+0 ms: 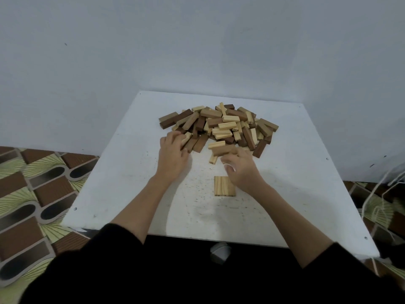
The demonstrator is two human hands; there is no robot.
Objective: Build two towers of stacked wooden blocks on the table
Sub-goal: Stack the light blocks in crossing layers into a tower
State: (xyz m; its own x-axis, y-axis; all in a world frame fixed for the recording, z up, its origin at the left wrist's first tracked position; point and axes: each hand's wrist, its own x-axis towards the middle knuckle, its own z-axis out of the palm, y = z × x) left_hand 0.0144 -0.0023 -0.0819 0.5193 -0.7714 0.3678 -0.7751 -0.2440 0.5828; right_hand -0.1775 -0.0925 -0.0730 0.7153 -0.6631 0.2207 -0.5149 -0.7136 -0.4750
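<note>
One base layer (225, 186) lay on the surface (122, 185); both towers remained unbuilt. The left hand (173, 154) and right hand (238, 166) each gripped blocks at the pile (221, 125).

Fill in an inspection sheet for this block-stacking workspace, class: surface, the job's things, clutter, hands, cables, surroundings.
Surface: white table, speckled with dark marks near its middle.
Job's things: loose pile of blocks, light and dark wood, at the far side; flat row of light blocks laid side by side nearer the person; no tower standing yet.
Clutter: nothing seen.
Hands: left hand reaches into the pile's near edge, grip unclear; right hand grips blocks at the pile's near edge.
Cables: white cord hanging off the right.
Surroundings: plain wall behind; patterned floor.
</note>
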